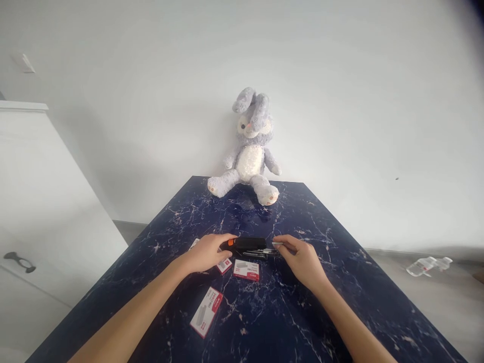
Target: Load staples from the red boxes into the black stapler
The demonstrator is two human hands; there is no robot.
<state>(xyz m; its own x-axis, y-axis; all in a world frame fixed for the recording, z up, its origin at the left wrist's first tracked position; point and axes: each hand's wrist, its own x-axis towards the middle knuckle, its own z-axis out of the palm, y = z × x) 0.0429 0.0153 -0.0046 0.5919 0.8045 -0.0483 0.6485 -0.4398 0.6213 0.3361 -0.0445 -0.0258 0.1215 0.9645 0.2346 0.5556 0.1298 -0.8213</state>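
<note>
On the blue marbled tabletop, your left hand gripped the black stapler while your right hand pinched an apparent staple strip (loading, seemingly), the next move wanting careful alignment.

Your left hand holds the orange-marked end of a black stapler over the dark blue marbled table. Your right hand pinches a thin, pale strip near its other end. Red-and-white boxes lie on your side of the stapler; beyond it, a plush rabbit sits by the wall.
</note>
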